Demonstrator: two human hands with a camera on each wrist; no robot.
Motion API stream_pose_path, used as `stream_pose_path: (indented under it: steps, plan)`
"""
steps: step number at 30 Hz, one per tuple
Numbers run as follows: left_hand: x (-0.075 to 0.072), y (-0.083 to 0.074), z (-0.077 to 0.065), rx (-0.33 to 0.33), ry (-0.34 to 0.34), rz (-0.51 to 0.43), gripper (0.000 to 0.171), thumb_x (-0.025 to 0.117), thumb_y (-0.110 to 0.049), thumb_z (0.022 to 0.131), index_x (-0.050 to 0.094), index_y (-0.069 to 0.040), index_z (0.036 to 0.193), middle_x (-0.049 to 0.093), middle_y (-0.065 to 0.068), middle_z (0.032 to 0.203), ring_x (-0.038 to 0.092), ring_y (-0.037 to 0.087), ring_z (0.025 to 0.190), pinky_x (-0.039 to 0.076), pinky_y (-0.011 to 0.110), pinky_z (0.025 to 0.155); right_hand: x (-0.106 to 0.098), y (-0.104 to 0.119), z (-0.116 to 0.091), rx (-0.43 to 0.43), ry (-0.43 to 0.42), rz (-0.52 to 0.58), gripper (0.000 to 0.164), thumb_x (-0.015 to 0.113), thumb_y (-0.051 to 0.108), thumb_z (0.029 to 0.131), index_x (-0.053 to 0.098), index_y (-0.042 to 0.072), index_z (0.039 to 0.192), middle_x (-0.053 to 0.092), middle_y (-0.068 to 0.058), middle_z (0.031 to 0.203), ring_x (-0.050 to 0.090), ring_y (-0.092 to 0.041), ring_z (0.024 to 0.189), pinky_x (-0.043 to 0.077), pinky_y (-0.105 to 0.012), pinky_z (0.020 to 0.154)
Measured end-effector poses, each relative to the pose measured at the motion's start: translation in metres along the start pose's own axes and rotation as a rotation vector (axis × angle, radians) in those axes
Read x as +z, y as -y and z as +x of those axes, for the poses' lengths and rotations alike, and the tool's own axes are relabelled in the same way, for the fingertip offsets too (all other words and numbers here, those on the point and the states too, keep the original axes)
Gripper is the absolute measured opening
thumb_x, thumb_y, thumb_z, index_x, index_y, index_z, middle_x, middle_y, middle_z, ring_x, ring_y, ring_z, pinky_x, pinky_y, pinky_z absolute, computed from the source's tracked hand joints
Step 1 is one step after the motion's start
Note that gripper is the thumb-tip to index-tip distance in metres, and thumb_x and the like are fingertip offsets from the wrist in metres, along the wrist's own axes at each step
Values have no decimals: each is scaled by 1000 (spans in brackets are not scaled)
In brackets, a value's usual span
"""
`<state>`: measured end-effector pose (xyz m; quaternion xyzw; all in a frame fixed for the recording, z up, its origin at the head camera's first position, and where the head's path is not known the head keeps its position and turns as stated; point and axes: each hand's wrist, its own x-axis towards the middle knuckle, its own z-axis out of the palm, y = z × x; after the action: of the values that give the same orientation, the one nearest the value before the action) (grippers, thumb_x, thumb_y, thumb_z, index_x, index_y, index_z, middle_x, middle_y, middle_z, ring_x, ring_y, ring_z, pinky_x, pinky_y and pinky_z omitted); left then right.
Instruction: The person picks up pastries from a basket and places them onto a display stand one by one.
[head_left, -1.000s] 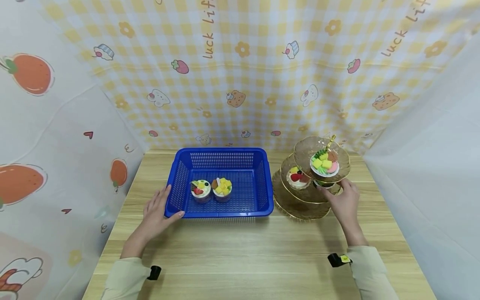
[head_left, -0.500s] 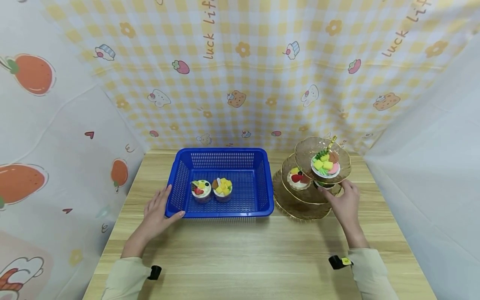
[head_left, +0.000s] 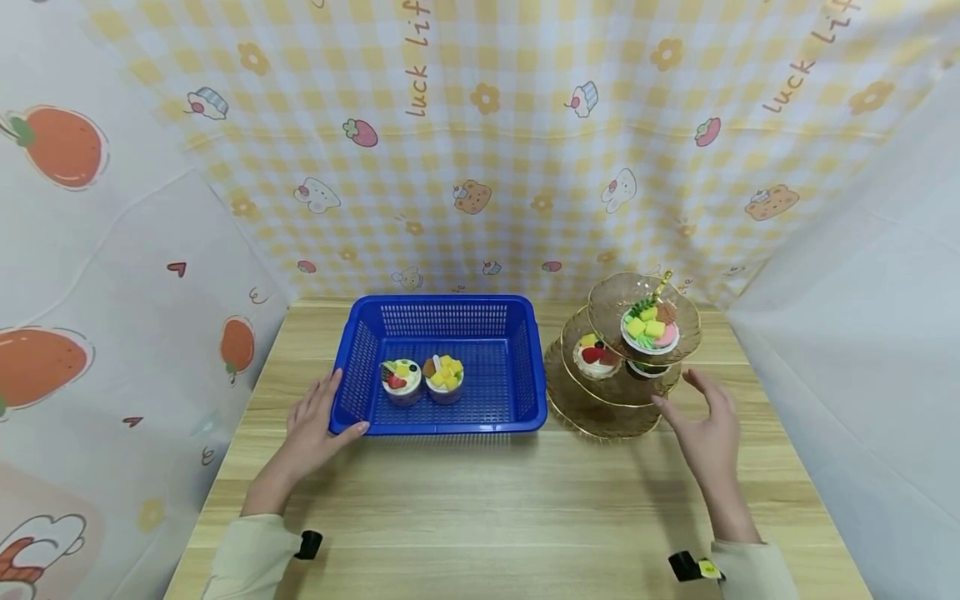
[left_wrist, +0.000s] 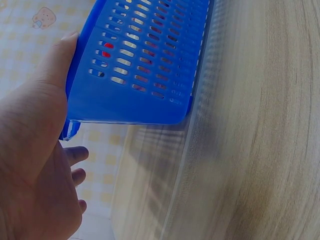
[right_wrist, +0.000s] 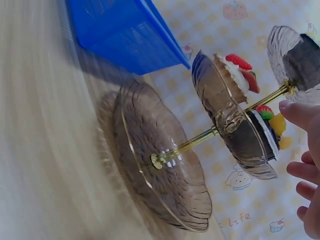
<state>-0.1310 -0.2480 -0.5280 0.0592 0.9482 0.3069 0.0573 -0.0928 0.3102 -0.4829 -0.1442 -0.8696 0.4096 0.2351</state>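
Observation:
A blue plastic basket [head_left: 480,429] holds two cupcakes with fruit toppings, one strawberry-topped cupcake [head_left: 402,382] and one yellow-topped cupcake [head_left: 446,379]. My left hand [head_left: 311,429] rests at its near left corner, thumb along the front rim and fingers by the left side. On the right stands a three-tier glass cake stand [head_left: 607,421] with gold edges. Its top tier bears a dessert cup [head_left: 649,327] with yellow cubes. On the middle tier sit a fruit tart [head_left: 596,357] and a dark cupcake [right_wrist: 262,132], partly hidden from above. Beside that tier my right hand [head_left: 708,429] holds nothing, thumb and fingers spread.
Both stand and basket are on a wood-grain table [head_left: 480,517]. A yellow checked cloth [head_left: 480,233] hangs behind. The bottom tier [right_wrist: 165,200] of the stand shows only bare glass and the gold post.
My right hand has let go of the dark cupcake on the middle tier and drawn back toward the right and near side. The left hand and basket stay put.

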Motion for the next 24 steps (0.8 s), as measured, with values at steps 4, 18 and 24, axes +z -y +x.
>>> stream_pose_path:
  steps: [4, 18, 24]
  plan:
    - [-1, 1, -1, 8, -4, 2, 105, 66, -55, 88, -2, -21, 161, 10, 27, 165, 4, 53, 150, 0, 73, 115, 4, 3, -23, -69, -92, 29, 59, 86, 11, 74, 64, 3, 128, 69, -16, 123, 51, -9, 114, 33, -24, 102]
    - [-2, -1, 1, 25, -5, -10, 103, 65, -53, 89, -1, -20, 161, 10, 27, 165, 3, 53, 150, 1, 73, 114, 86, 47, -70, -402, 38, 284, 51, 86, -3, 67, 69, 0, 115, 74, -17, 101, 58, -15, 100, 39, -14, 92]
    - [-1, 0, 1, 24, -1, 1, 103, 66, -53, 89, 0, -18, 161, 10, 26, 165, 4, 52, 150, 1, 73, 115, 126, 77, -64, -431, 265, 224, 57, 87, 14, 74, 65, 7, 126, 74, -5, 113, 60, -23, 106, 48, -30, 94]
